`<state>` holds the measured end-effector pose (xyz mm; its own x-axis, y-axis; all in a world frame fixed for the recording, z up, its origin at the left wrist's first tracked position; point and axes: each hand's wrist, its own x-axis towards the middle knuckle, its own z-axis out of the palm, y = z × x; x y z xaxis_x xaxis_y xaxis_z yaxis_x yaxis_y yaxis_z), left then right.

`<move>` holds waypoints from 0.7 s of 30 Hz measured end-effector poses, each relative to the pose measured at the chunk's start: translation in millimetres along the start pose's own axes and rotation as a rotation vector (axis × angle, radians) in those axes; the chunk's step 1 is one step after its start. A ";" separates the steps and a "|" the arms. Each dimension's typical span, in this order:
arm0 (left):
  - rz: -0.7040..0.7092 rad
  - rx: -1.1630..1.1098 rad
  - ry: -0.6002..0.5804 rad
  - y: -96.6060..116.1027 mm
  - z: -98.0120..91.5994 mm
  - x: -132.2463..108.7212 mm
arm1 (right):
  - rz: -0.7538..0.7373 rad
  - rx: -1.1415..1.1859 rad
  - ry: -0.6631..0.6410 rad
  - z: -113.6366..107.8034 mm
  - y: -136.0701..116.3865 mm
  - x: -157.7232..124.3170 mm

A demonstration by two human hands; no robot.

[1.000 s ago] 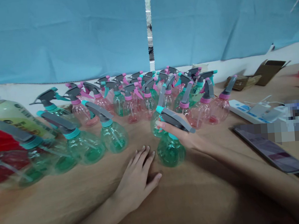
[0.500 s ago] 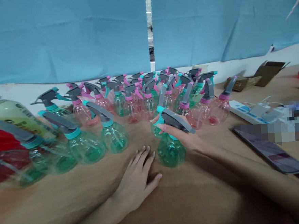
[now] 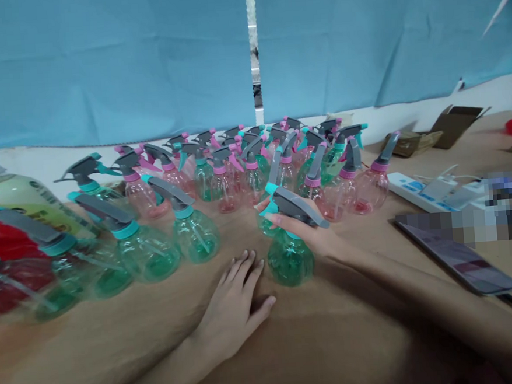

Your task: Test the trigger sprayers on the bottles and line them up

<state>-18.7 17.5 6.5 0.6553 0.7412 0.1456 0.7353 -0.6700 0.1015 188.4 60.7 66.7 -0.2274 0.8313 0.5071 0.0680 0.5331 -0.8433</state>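
A green spray bottle [image 3: 290, 258] with a grey and turquoise spray head stands upright on the wooden table [image 3: 320, 351]. My right hand [image 3: 314, 232] is closed around its neck, below the spray head, with the thumb by the turquoise trigger. Flat on the tabletop to the left of that bottle lies my left hand [image 3: 237, 298], fingers spread and holding nothing. Another green spray bottle [image 3: 196, 234] stands beyond the left fingertips. Directly behind the held bottle is one more green spray bottle [image 3: 264, 223], partly hidden by my right hand.
Several pink spray bottles [image 3: 226, 191] and green ones crowd the back. A large bottle with a label [image 3: 28, 193] and a red item [image 3: 9, 238] are at left. On the right lie a phone [image 3: 455, 254], a power strip [image 3: 407, 187] and an open cardboard box [image 3: 458, 126].
The view has shifted slightly, so the things on the right appear a little further left. Both hands keep their places, the right one still on the green spray bottle.
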 end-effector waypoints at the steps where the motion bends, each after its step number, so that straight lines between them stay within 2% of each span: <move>1: -0.002 -0.002 -0.002 0.2 -0.2 0.0 | -0.002 -0.002 0.003 0.1 0.1 0.2; 8: -0.011 0.007 -0.036 0.1 -0.7 0.3 | -0.020 0.003 -0.002 0.2 1.3 0.2; 21: 0.005 0.015 0.000 -1.5 1.3 0.3 | -0.033 0.004 -0.005 -0.2 3.2 0.7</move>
<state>-19.3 18.8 5.1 0.6592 0.7377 0.1457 0.7344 -0.6732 0.0862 188.6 63.0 64.4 -0.2341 0.8124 0.5340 0.0560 0.5597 -0.8268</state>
